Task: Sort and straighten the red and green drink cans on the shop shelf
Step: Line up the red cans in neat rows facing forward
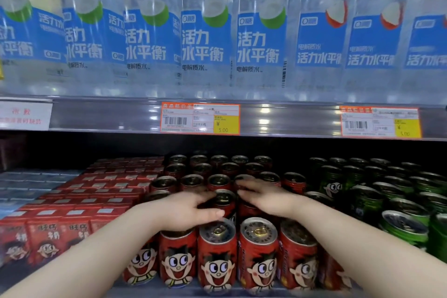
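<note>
Both arms reach into the lower shelf (145,291), among the red cans (258,251). L hand (191,210) cups a 2nd-row red can (225,201). Its upper fingers (205,195) curl round the far side at the rim and the thumb comes round the near side, so the can sits in a C-shaped hold, prob. to turn or nudge it into line w/ its neighbours. There's motion blur, so can't tell how tight the hold is.

R hand (263,197) lies just beside, on the other side of that can. Its fingers (244,184) are straight & slightly apart, laid flat over the can tops in the next column, holding nothing. Looks like it's bracing that column so it doesn't shift while the L hand works.

The front row of red cans stands upright at the shelf lip, faces outward, fairly even. Rows behind look less regular.

Green cans (399,203) form their own block to the R, w/ a narrow gap btwn the colours. No green shows among the red from here, tho the back rows are dark. So sorting looks mostly done, and straightening is the step in hand.

Also in view: red cartons (96,201) just L of the cans, water bottles (205,31) on the shelf above, price tags (200,117) on its edge.
</note>
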### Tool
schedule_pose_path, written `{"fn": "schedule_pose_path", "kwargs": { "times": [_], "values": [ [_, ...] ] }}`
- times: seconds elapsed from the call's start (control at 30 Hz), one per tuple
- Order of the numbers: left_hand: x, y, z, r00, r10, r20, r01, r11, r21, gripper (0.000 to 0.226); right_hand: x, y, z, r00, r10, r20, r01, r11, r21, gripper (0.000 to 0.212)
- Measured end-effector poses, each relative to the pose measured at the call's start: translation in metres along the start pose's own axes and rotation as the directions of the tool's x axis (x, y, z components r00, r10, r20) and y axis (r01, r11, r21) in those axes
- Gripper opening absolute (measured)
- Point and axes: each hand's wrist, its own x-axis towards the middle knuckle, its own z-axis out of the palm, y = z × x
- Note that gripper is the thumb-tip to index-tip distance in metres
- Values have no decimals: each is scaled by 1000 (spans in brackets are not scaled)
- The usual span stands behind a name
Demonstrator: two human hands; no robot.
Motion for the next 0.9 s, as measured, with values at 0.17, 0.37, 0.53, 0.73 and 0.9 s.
{"fn": "schedule_pose_path", "kwargs": {
  "times": [0.17, 0.37, 0.53, 0.73, 0.9],
  "values": [
    [2, 13, 16, 998, -66, 10, 65, 993, 103, 78, 5, 36, -29, 989, 90, -114, -116, 963, -244, 47],
    [5, 10, 23, 996, -92, -15, 93, 981, 172, 76, 9, 56, -25, 991, 128, -41, -133, 918, -372, 50],
    [4, 12, 24, 994, -105, -23, 107, 977, 183, 76, 8, 60, -33, 993, 111, -40, -117, 901, -417, 49],
    [2, 15, 23, 993, -122, -10, 121, 976, 178, 74, 7, 74, -40, 998, 66, -21, -70, 940, -333, 46],
    [2, 14, 23, 991, -131, -10, 131, 977, 167, 77, 0, 97, -46, 986, 160, -45, -167, 957, -239, 52]
  ]
}}
